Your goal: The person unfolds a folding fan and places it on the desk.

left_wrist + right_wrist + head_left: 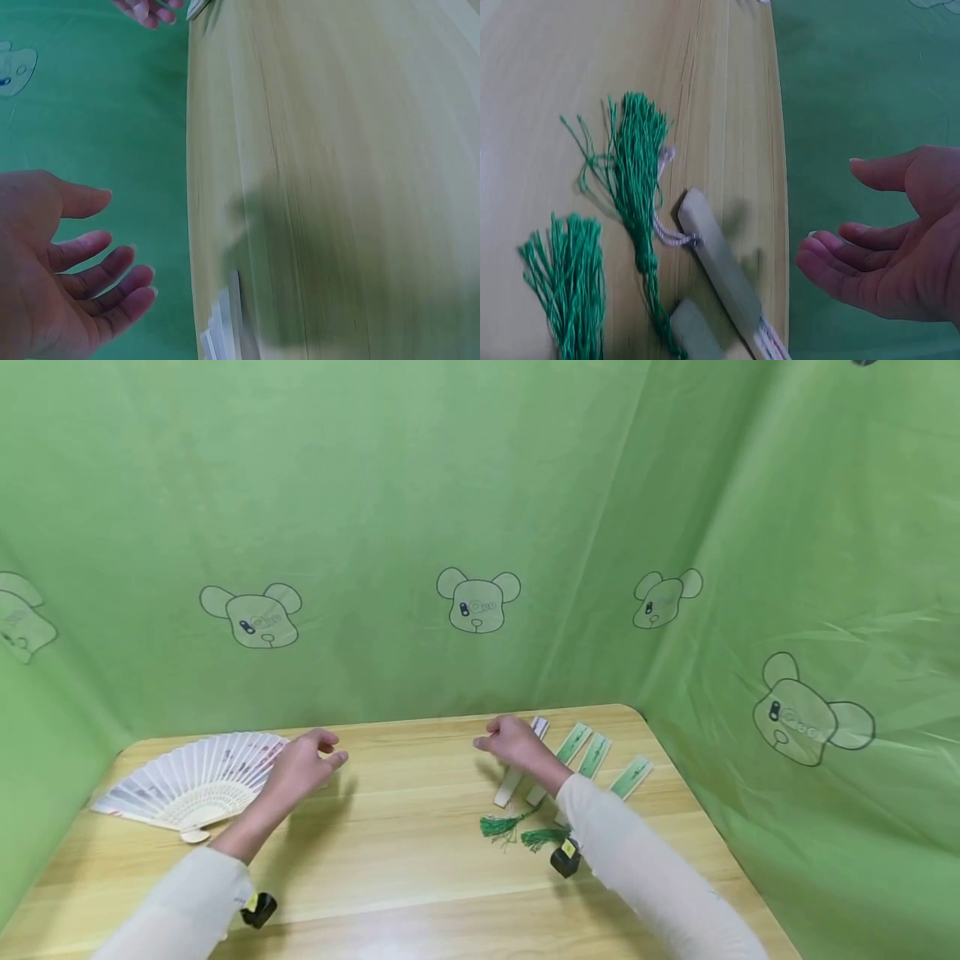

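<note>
An unfolded white hand fan (206, 781) with a printed pattern lies at the left of the table. My left hand (303, 764) hovers by its right side, fingers loosely bent and holding nothing; in the left wrist view the hand (75, 270) shows thumb and fingers apart. Several folded fans lie side by side at the right, one whitish (507, 787) and others with green folds (573, 742). Above the whitish one is my right hand (517, 743), its fingers relaxed around nothing. Green tassels (634, 172) trail from the folded fans, whose near ends my right sleeve partly covers.
The wooden table (390, 877) is backed by a green curtain (360, 510) with printed bear heads, which also runs along the right side. Black pieces with yellow labels sit at both wrists, beneath the white sleeves (652, 877).
</note>
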Tool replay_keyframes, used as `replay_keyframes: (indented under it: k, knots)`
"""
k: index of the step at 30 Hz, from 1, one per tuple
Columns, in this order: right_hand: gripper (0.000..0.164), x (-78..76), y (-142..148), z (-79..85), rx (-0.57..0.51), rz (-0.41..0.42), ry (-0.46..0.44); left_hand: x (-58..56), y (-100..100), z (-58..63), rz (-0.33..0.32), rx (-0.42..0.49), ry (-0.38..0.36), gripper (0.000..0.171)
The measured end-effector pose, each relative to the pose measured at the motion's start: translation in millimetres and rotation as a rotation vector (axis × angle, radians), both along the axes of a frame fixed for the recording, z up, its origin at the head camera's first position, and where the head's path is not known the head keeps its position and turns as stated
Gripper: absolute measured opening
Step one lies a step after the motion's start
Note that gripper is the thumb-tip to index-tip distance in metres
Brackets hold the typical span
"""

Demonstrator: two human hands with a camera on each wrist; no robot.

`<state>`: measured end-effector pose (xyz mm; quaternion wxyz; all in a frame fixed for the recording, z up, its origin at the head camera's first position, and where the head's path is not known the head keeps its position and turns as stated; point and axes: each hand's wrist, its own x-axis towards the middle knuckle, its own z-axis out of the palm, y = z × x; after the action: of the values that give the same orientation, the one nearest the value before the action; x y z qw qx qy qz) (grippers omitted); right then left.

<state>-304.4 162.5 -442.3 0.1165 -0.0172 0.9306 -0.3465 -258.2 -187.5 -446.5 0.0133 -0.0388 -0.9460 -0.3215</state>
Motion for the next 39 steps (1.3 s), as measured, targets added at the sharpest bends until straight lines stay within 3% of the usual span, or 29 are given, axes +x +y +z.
replay_keyframes:
  k: [14,27,32,39]
  knots:
    - [0.062,-7.8,29,2.4,0.067,-0.061,0.010,-11.4,45,-7.7,-0.059,0.053,0.014,0.042]
    - [0.062,-18.8,51,-6.8,0.111,-0.089,0.051,-8.6,88,-19.2,-0.075,0.123,-0.026,0.040]
    - [0.034,-24.4,56,-7.5,0.113,-0.114,0.064,-8.7,105,-21.3,-0.099,0.150,-0.025,0.039]
    - [0.053,-34.3,63,-11.4,0.105,-0.135,0.058,-9.3,128,-19.7,-0.141,0.167,-0.012,0.036]
